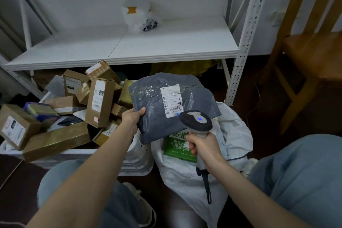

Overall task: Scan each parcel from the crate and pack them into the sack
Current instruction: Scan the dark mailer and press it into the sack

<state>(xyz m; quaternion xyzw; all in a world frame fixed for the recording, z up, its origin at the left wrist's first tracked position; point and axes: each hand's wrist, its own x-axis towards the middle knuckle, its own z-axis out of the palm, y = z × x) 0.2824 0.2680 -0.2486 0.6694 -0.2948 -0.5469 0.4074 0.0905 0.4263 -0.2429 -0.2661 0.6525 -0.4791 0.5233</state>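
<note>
Right now your left hand pinches the near left edge of the grey plastic parcel, thumb on top and the other fingers hidden beneath it. You hold the parcel up, tilted toward you, over the place where the crate and the sack meet, with its white label facing up. Your right hand is wrapped tight round the handle of the scanner. The scanner's dark head has a blue light lit on top and sits just at the label's lower edge, covering the parcel's near right corner.

Below the scanner the white sack stands open between your knees, with a green packet lying inside. To the left, the white crate is heaped with brown cardboard boxes lying at all angles. Behind both, a white metal shelf carries one white plastic bag, and a wooden chair stands at the right.
</note>
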